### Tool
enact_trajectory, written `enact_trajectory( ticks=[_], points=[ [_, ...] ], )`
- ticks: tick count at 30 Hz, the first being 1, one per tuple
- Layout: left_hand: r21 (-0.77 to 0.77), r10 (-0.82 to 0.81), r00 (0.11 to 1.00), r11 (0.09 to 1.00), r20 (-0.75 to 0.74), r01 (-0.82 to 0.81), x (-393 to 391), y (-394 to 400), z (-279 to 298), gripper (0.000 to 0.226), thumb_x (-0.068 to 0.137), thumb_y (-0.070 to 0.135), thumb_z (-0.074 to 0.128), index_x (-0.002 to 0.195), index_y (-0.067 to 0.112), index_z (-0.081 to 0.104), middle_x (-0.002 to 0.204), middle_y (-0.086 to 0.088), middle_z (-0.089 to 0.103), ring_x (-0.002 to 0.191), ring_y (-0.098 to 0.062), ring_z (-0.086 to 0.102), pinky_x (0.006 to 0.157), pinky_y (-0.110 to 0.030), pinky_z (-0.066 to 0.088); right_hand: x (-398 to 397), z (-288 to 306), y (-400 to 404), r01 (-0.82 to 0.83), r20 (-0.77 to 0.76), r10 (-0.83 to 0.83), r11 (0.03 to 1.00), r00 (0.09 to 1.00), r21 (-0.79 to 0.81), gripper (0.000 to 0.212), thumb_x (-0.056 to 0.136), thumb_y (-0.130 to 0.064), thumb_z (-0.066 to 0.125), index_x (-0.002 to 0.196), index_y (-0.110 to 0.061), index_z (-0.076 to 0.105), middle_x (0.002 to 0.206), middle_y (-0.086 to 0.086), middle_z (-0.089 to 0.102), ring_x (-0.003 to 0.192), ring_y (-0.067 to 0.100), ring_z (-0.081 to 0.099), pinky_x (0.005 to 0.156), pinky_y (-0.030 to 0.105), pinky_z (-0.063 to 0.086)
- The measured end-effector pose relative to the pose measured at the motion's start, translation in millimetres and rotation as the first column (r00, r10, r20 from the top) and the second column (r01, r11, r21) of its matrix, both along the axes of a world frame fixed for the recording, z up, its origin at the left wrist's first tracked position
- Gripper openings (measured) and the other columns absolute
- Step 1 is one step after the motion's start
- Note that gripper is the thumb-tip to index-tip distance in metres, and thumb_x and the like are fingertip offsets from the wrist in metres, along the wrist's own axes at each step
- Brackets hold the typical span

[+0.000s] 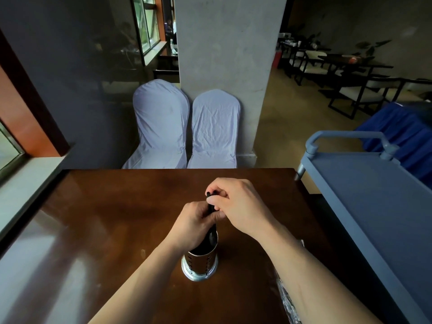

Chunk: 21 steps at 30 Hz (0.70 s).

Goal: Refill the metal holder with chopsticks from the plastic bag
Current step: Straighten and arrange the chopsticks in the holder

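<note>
Both hands: left hand (198,220) and right hand (236,204) clamped on chopsticks (211,208).
Chopsticks: stiff, light, slippery; grip mid-shaft.
Holder (199,263): rigid, tippable.

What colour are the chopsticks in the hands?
Black chopsticks, seen in the head view.

just one view here, a wide-angle cam worn on the person's head, looking forward and tilted down over the brown desk (98,230). it sits close above the near edge, so both forearms come in from the bottom of frame. lens is wide enough that the far side catches two covered chairs (187,127) and a pillar (224,54), a window sill (25,178) on the left, a grey cart (364,183) on the right. edges bend a bit.
</note>
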<state>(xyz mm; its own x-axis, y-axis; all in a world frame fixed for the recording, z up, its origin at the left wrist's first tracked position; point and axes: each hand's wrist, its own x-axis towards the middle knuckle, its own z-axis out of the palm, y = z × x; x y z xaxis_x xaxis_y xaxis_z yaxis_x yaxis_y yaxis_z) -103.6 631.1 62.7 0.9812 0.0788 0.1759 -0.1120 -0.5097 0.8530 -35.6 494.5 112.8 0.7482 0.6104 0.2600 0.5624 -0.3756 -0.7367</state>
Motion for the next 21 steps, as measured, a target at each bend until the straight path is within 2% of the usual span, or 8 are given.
enact_trajectory(
  ticks=[3, 7, 8, 10, 13, 16, 18, 21],
  points=[
    [-0.066, -0.059, 0.998, 0.996, 0.013, 0.060, -3, 2, 9, 0.031, 0.089, 0.048, 0.060, 0.086, 0.021, 0.074, 0.074, 0.013, 0.073, 0.067, -0.002, 0.065, 0.064, -0.018, 0.049, -5, 8, -5, 0.014, -0.035, -0.010, 0.996, 0.999, 0.091, 0.016, 0.087, -0.016, 0.072, 0.098, -0.029, 0.073, 0.076, -0.015, 0.068, 0.062, -0.001, 0.065, 0.053, 0.013, 0.050],
    [-0.357, 0.078, 0.997, 0.931, 0.005, -0.071, -6, 15, 12, 0.024, 0.099, 0.030, 0.058, 0.089, 0.014, 0.072, 0.093, -0.007, 0.078, 0.063, -0.013, 0.057, 0.061, -0.028, 0.046, -2, -3, -24, 0.158, -0.138, -0.129, 0.963, 0.982, 0.219, 0.036, 0.088, -0.023, 0.075, 0.123, -0.026, 0.068, 0.109, -0.013, 0.072, 0.082, 0.004, 0.068, 0.073, 0.016, 0.054],
    [-0.505, 0.144, 0.989, 0.853, -0.016, -0.132, -7, 18, 13, 0.023, 0.100, 0.027, 0.056, 0.089, 0.012, 0.069, 0.098, -0.011, 0.078, 0.060, -0.013, 0.053, 0.060, -0.028, 0.043, 0, -12, -33, 0.212, -0.157, -0.181, 0.953, 0.971, 0.215, 0.031, 0.091, -0.022, 0.072, 0.122, -0.025, 0.068, 0.108, -0.012, 0.072, 0.084, 0.006, 0.069, 0.076, 0.019, 0.055],
    [-0.806, 0.182, 0.980, 0.565, -0.084, -0.175, -10, 28, 15, 0.022, 0.102, 0.025, 0.051, 0.088, 0.013, 0.063, 0.110, -0.017, 0.076, 0.058, -0.011, 0.047, 0.060, -0.026, 0.040, -3, -36, -47, 0.288, -0.224, -0.251, 0.945, 0.942, 0.152, 0.018, 0.098, -0.017, 0.063, 0.114, -0.023, 0.069, 0.101, -0.005, 0.073, 0.085, 0.012, 0.070, 0.076, 0.030, 0.058],
    [-0.975, 0.119, 0.989, 0.191, -0.089, -0.110, -15, 36, 15, 0.021, 0.100, 0.029, 0.052, 0.089, 0.015, 0.064, 0.126, -0.015, 0.070, 0.059, -0.011, 0.050, 0.059, -0.022, 0.044, -22, -76, -50, 0.260, -0.458, -0.191, 0.961, 0.868, 0.091, 0.021, 0.099, -0.008, 0.061, 0.115, -0.020, 0.067, 0.102, 0.003, 0.073, 0.079, 0.011, 0.071, 0.067, 0.026, 0.057],
    [-0.996, 0.061, 0.995, 0.050, -0.076, -0.079, -17, 27, 11, 0.019, 0.097, 0.032, 0.055, 0.096, 0.016, 0.066, 0.131, -0.011, 0.068, 0.061, -0.011, 0.056, 0.061, -0.021, 0.053, -47, -93, -31, 0.224, -0.680, 0.051, 0.924, 0.731, 0.310, 0.042, 0.090, -0.013, 0.073, 0.130, -0.019, 0.061, 0.110, 0.008, 0.074, 0.076, 0.012, 0.069, 0.066, 0.026, 0.054],
    [-0.996, 0.029, 0.996, 0.011, -0.089, -0.089, -17, 16, 6, 0.020, 0.095, 0.031, 0.058, 0.099, 0.013, 0.067, 0.128, -0.013, 0.070, 0.062, -0.011, 0.059, 0.063, -0.022, 0.056, -55, -89, -17, 0.308, -0.709, 0.168, 0.815, 0.685, 0.491, 0.050, 0.083, -0.026, 0.079, 0.129, -0.023, 0.062, 0.109, 0.009, 0.074, 0.074, 0.015, 0.066, 0.067, 0.028, 0.053],
    [-0.990, 0.000, 0.990, -0.016, -0.138, -0.138, -18, 0, -3, 0.020, 0.090, 0.026, 0.062, 0.097, 0.008, 0.069, 0.117, -0.017, 0.073, 0.065, -0.014, 0.066, 0.063, -0.024, 0.060, -54, -71, 0, 0.433, -0.676, 0.194, 0.637, 0.711, 0.638, 0.031, 0.084, -0.038, 0.075, 0.108, -0.019, 0.074, 0.094, 0.009, 0.075, 0.070, 0.015, 0.063, 0.067, 0.027, 0.054]
  ],
)
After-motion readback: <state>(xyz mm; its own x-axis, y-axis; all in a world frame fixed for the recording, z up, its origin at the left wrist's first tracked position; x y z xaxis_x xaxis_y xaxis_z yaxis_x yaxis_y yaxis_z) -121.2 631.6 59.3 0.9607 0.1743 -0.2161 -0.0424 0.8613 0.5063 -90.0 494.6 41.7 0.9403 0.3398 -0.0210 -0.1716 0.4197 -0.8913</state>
